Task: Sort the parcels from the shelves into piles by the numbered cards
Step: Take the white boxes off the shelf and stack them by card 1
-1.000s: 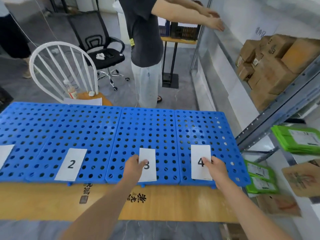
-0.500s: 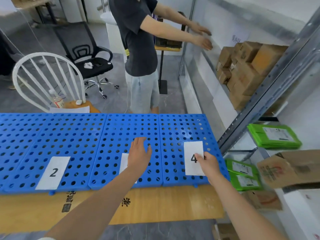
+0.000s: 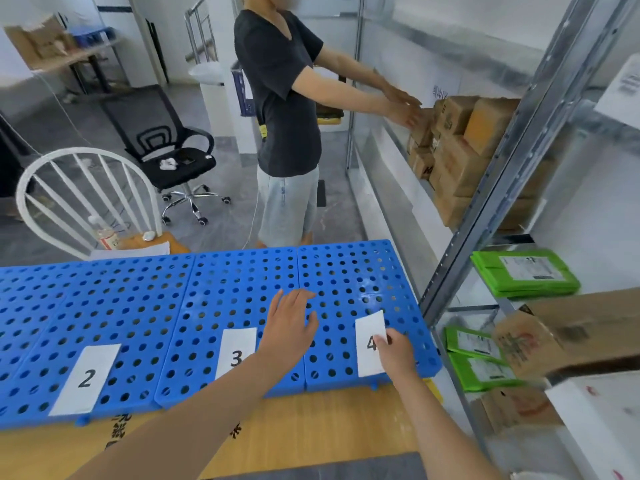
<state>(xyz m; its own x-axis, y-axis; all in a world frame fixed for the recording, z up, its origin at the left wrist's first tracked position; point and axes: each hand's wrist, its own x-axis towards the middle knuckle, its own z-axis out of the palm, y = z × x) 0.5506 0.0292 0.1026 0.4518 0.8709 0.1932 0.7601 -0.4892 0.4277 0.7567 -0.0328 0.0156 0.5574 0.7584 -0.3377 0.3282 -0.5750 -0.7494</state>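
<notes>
Clearly, my left hand (image 3: 292, 323) hovers open while my right hand (image 3: 394, 349) pinches card 4 (image 3: 369, 327). The green parcels (image 3: 526, 273) at three o'clock look light and floppy, so I'd grip an edge.

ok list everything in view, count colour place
table: one, light wood, foreground
boards: at least three, blue, side by side on the table
card 2, card 3, card 4: three, white, along the boards' near edge
green parcels: several, green, right shelves
cardboard boxes: a stack, brown, far shelf
brown parcel: one, brown, near right shelf
shelving: one, grey metal, right
white chair: one, white, behind the boards
office chair: one, black, further back
other person: one, dark shirt, reaching to the cardboard boxes
left grip: one, bare, open above the boards
right grip: one, bare, pinching card 4
</notes>
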